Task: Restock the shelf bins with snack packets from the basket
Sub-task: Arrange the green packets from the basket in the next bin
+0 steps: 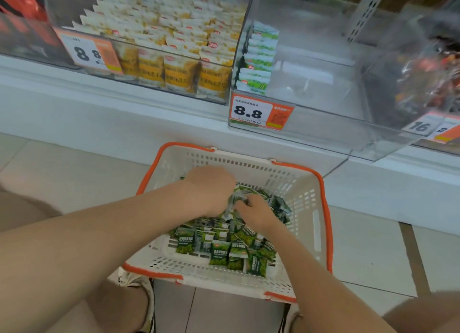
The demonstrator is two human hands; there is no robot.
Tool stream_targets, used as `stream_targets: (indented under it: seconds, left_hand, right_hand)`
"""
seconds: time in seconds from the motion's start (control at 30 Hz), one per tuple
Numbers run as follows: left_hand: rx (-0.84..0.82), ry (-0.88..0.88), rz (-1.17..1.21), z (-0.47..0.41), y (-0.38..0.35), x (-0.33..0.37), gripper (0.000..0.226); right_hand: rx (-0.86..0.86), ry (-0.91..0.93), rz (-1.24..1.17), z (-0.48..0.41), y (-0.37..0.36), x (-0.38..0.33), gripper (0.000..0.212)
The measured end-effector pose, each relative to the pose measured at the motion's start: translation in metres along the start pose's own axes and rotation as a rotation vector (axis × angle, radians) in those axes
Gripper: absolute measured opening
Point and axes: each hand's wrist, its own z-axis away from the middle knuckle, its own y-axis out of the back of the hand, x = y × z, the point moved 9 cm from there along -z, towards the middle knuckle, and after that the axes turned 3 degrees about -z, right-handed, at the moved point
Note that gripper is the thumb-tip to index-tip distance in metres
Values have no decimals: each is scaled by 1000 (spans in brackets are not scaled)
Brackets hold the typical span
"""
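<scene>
Evidently both hands were in the basket (326, 208): right hand (256, 213) fingers curled on green packets (219, 251), left hand (211, 190) fingers buried, grip unclear. Best bet was squaring a stack btwn palms, labels aligned, before lifting to the bin (323, 120) above the basket.

Mid tag (258, 113) on mid bin (323, 59) "8.8", left tag (90, 52) on left bin (154, 49) "8 8", rt tag (420, 126) "16"

The clear plastic middle bin (323, 66) stood open-topped, its floor bare to the right of green-and-white packets (258, 59) stacked against its left wall. The neighbouring clear bin (59, 4) was packed full of yellow packets (179, 44). Below, the white perforated basket with orange rim (321, 208) lay open above. Green snack packets (224, 248) heaped its middle and near side, its far left corner bare.
</scene>
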Motion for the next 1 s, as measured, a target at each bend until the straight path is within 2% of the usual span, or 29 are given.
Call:
stream_targets:
  seconds: [0.1, 0.23, 0.33, 0.4, 0.43, 0.53, 0.63, 0.7, 0.83, 0.9, 1.0]
  left_hand:
    - [144, -4, 168, 6, 25, 1, 10]
    - [323, 17, 464, 20, 55, -2, 12]
    - [419, 74, 605, 35, 74, -13, 29]
    - [477, 114, 650, 44, 84, -25, 31]
    - [486, 120, 713, 48, 87, -30, 28]
    - [479, 75, 1080, 55, 94, -37, 24]
    - [429, 56, 1368, 58, 97, -36, 26]
    - [407, 74, 1479, 60, 99, -36, 26]
    - [469, 102, 1414, 62, 107, -46, 26]
    - [514, 80, 1352, 62, 115, -48, 30]
    - [693, 68, 1144, 72, 139, -55, 16]
  right_hand:
    - [86, 66, -248, 13, 25, -48, 46]
    - [131, 183, -364, 36, 51, -111, 35]
    - [62, 165, -416, 56, 68, -141, 35]
    - [10, 149, -530, 69, 80, -153, 35]
    - [17, 165, -550, 75, 88, -160, 31]
    - [144, 256, -374, 88, 112, -176, 16]
    - [210, 311, -335, 93, 125, -182, 15]
    - [232, 346, -332, 97, 127, -187, 17]
    - [244, 445, -315, 104, 127, -200, 23]
    - [254, 518, -265, 107, 129, -209, 20]
    - [480, 653, -267, 119, 153, -227, 5]
